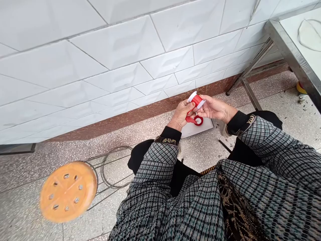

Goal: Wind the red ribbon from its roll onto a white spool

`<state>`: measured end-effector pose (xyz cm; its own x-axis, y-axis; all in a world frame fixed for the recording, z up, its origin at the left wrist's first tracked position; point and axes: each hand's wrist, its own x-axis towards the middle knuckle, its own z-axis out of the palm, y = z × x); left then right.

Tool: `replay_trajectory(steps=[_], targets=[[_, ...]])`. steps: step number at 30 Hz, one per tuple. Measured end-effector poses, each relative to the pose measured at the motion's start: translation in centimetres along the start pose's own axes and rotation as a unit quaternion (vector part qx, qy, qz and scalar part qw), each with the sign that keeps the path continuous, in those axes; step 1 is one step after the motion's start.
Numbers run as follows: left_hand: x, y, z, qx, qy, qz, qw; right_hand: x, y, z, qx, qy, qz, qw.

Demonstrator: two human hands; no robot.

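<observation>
Between my hands is a small spool (197, 99) with white flanges and a smooth red winding; I cannot tell whether it is wire, thread or ribbon. My left hand (182, 113) is closed round its left side, thumb on the red winding. My right hand (213, 107) grips the right flange with its fingertips, the other fingers curled below. A flat red piece (190, 119) shows under my left fingers; its kind is unclear. Just below the hands, a red ring-shaped tape roll (199, 121) appears over a white flat box or board (207, 126).
An orange round stool (68, 191) with a dark metal frame lies on its side at left. A steel-framed table (288, 43) stands at right, with a loop of wire (309, 35) on top. Dark scraps litter the speckled floor (283, 107). A white tiled wall (125, 47) rises ahead.
</observation>
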<state>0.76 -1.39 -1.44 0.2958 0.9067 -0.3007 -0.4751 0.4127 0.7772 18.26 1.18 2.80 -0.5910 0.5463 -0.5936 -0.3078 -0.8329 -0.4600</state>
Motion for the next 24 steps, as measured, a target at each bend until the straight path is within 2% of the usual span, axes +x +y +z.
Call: replay_trajectory(steps=[5,7,10,13,19,24], targets=[[-0.1,0.0,0.0,0.002,0.028,0.000,1.000,0.0,-0.3,-0.4,-0.066,0.004,-0.003,0.998],[-0.1,0.1,0.1,0.007,0.040,0.002,0.999,0.2,-0.4,-1.0,-0.123,0.034,-0.051,0.991],[-0.2,0.2,0.4,0.018,0.064,0.006,0.998,0.7,-0.4,-1.9,-0.220,0.092,-0.142,0.961],[-0.2,0.2,0.8,0.022,0.084,0.014,0.996,1.2,-0.4,-2.4,-0.266,0.107,-0.145,0.947],[-0.1,0.1,0.9,0.029,0.082,0.017,0.996,0.8,-0.7,-1.9,-0.186,0.059,-0.098,0.976],[-0.1,0.5,0.3,0.076,0.079,0.029,0.994,0.4,-1.0,-1.5,-0.144,0.078,-0.069,0.984]])
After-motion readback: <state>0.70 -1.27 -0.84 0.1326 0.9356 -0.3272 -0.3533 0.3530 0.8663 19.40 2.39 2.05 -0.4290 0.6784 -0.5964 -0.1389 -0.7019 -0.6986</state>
